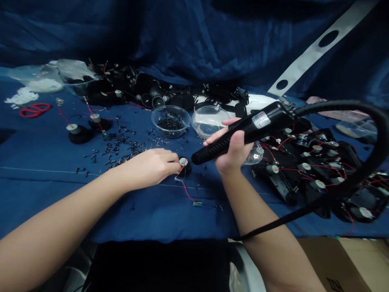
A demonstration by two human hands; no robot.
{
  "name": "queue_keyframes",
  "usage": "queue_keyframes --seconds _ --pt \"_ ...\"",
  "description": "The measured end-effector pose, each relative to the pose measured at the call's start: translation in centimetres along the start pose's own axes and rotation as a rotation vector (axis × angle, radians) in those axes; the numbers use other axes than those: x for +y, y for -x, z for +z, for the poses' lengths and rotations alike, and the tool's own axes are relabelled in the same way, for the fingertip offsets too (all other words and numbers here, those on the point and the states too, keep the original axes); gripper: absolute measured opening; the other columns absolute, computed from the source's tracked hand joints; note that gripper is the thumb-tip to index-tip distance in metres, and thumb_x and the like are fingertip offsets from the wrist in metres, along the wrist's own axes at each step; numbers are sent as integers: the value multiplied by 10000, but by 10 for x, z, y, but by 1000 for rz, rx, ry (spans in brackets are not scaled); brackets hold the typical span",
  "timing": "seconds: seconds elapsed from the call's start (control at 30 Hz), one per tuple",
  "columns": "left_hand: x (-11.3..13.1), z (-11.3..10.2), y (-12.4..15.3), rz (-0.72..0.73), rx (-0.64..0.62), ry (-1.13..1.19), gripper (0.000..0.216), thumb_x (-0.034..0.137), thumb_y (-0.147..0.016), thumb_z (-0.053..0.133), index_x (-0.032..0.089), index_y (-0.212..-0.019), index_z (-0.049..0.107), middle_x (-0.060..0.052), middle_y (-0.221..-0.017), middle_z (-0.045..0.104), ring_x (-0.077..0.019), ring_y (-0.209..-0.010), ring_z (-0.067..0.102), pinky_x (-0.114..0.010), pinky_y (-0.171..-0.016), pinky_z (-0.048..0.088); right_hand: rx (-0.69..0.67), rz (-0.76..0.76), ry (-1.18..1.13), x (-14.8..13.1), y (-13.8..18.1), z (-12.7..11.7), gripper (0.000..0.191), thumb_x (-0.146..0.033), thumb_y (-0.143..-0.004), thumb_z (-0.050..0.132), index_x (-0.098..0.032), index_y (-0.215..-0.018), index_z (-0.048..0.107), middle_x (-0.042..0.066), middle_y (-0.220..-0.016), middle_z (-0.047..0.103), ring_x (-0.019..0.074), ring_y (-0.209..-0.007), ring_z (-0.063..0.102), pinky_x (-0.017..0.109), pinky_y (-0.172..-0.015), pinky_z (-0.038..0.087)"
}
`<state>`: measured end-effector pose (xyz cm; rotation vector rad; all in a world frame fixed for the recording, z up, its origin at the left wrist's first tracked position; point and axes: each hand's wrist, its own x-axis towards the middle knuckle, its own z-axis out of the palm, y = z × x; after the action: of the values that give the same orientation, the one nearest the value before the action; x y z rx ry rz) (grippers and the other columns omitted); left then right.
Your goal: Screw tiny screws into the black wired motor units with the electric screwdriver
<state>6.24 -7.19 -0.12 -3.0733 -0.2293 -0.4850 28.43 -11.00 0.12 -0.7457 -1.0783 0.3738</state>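
Round black part (184,166) with a white top sits right under the fingertips of our left hand (148,168). That hand is closed narrow and holds the part down on the blue cloth (136,215) of the counter. Red wire (186,191) runs from the part, down past our left hand, to a little green board (197,203).

Our right hand (234,148) wraps tight around a black tool (243,132) with a bumpy grip. The tool's tip points at our left hand and is just beside the part, not touching it. Thick black cord (378,138) loops from the tool off to the right.

Left of our left hand lie lots of tiny black screws (115,148). Past our fingers are two clear bowls, one full of black screws (170,123) and one (209,121) behind our right hand. Right of our right hand is a big heap of wired black parts (310,170). Far left of our left hand are red scissors (35,110).
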Motion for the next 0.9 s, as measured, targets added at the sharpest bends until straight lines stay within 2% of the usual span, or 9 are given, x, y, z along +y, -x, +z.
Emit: queue_keyframes --seconds 0.33,0.6,0.7,0.9 --pt "4 -3 0 27 -64 -175 198 135 -1067 512 166 -966 679 -49 -878 675 -208 -757 617 -347 -724 514 -19 -31 -20 1 1 0 413 -697 -929 622 -294 -1017 627 -58 -574 687 195 -452 665 378 -492 568" --pt "-5 1 1 -31 -2 51 232 235 -1101 519 178 -964 697 -45 -905 695 -183 -777 640 -307 -754 517 -20 -27 -35 1 2 0 384 -686 -934 627 -310 -1012 657 -55 -576 686 189 -456 657 382 -484 549" --pt "-6 1 2 -28 2 85 222 181 -1090 512 185 -973 700 -44 -926 712 -178 -801 654 -297 -772 517 -34 -22 -49 1 2 -1 365 -666 -943 631 -309 -1013 663 -52 -587 685 181 -447 639 375 -471 536" --pt "1 -6 -1 20 -47 -88 203 125 -1066 514 174 -980 691 -53 -922 705 -197 -768 622 -331 -747 503 -77 -74 -89 1 3 -1 300 -585 -985 629 -299 -1057 683 -45 -602 691 170 -476 654 352 -504 551"
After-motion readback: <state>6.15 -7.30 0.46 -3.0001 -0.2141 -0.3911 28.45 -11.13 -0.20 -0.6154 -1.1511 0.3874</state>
